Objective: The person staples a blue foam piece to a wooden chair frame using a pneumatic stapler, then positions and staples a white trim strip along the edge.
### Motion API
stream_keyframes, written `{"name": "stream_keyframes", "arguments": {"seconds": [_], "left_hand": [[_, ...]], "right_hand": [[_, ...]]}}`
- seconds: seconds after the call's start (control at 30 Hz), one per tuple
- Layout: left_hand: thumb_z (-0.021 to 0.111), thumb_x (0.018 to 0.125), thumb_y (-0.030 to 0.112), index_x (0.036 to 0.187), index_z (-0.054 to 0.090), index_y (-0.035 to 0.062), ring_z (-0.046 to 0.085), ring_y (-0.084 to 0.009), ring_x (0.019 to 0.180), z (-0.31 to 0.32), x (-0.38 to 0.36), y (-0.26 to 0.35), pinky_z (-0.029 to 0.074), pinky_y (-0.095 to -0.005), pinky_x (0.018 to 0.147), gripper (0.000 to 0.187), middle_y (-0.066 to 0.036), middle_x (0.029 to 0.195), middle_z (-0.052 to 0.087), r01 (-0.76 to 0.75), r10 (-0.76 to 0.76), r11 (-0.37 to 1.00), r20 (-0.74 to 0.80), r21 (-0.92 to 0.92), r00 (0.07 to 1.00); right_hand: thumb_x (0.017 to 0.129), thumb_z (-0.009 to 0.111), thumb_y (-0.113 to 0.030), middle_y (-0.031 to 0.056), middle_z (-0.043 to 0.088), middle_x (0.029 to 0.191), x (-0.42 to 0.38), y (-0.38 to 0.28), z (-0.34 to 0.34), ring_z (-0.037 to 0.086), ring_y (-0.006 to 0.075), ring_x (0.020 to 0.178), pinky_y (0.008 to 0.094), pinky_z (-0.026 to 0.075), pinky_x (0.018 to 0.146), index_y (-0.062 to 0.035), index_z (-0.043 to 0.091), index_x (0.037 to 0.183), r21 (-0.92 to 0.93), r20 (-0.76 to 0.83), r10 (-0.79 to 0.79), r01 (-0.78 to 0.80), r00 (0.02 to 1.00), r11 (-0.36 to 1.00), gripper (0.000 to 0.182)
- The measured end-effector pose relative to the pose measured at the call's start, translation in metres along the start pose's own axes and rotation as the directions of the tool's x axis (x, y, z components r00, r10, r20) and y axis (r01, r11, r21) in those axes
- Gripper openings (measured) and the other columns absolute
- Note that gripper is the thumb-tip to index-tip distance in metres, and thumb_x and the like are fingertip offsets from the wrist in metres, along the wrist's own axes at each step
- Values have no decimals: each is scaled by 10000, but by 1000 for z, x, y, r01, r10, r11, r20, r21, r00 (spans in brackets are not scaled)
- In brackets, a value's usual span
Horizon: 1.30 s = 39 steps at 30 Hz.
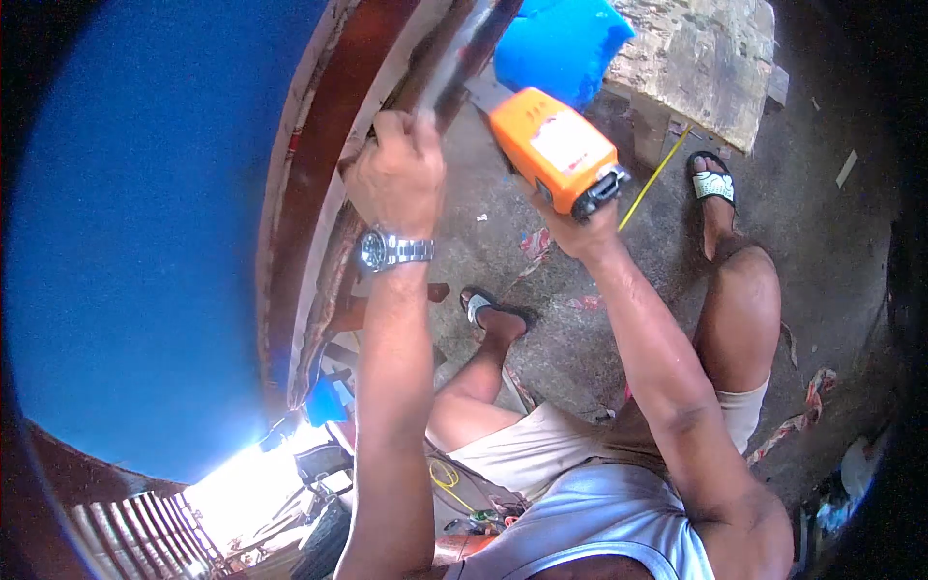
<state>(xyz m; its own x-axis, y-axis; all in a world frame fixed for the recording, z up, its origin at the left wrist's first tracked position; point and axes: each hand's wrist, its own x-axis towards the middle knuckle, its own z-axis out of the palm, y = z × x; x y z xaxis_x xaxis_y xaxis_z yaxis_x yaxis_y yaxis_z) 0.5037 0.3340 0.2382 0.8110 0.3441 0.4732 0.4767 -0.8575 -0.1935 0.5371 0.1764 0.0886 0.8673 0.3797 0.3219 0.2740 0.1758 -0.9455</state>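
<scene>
My right hand point(580, 227) is wrapped round an orange tool point(553, 145) with a white label and a black end, its metal tip pointing up and left toward the edge of a frame. My left hand point(396, 169), with a silver watch point(375, 249) on the wrist, is closed at the dark reddish-brown frame edge point(314, 145); whether something is pinched in its fingers is hidden. A large blue panel point(145, 213) lies inside that frame, filling the left side. The tool's tip is right of my left hand's fingers, apart from them.
A worn wooden board point(701, 63) stands at the top right beside a bright blue object point(561, 48). A yellow strip point(657, 176) crosses the concrete floor near my sandalled foot. Scraps lie on the floor. A coiled yellow cord point(445, 474) is at the lower middle.
</scene>
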Motion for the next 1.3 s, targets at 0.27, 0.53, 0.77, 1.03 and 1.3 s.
{"name": "stream_keyframes", "arguments": {"seconds": [0.27, 0.53, 0.77, 1.03, 1.3], "left_hand": [[658, 950, 413, 946, 719, 94, 709, -347, 739, -17, -4, 12, 535, -465, 690, 324, -155, 765, 717, 169, -171, 985, 194, 28, 966], [593, 939, 362, 941, 727, 80, 687, -454, 808, -26, 11, 21, 529, -548, 743, 312, -247, 836, 705, 174, -205, 969, 176, 175, 963], [583, 942, 380, 905, 725, 36, 677, -466, 845, -27, 16, 15, 516, -531, 760, 374, -259, 875, 705, 444, -387, 893, 370, -79, 845], [654, 924, 420, 852, 711, -8, 621, -355, 649, -15, 5, 12, 486, -428, 657, 438, -229, 706, 652, 279, -271, 960, 151, -32, 951], [719, 883, 338, 779, 723, 7, 598, -241, 559, -5, 2, 3, 469, -386, 574, 347, -146, 630, 652, 231, -224, 967, 69, -107, 972]], "right_hand": [[729, 813, -76, 106, 748, 958, -16, 7, -17, 743, 293, 847, 380, 581, 749, -71, 716, 1020, 191, -18, 9, -5, 1000, 982, 308], [737, 804, -88, 131, 741, 911, -8, -14, -39, 737, 322, 841, 387, 575, 752, -62, 714, 992, 208, 4, -2, 1, 1000, 978, 272], [736, 767, -73, 155, 728, 935, -6, -13, -38, 723, 367, 856, 424, 577, 721, -72, 701, 1027, 205, 0, 10, -10, 1000, 979, 298], [726, 781, -77, 141, 726, 874, -5, -11, -20, 725, 359, 809, 414, 576, 692, -72, 701, 972, 243, -69, -26, 42, 997, 969, 259], [721, 813, -108, 134, 730, 845, 3, -11, 12, 726, 353, 785, 410, 575, 685, -68, 694, 942, 154, -120, -91, 109, 989, 982, 254]]}}
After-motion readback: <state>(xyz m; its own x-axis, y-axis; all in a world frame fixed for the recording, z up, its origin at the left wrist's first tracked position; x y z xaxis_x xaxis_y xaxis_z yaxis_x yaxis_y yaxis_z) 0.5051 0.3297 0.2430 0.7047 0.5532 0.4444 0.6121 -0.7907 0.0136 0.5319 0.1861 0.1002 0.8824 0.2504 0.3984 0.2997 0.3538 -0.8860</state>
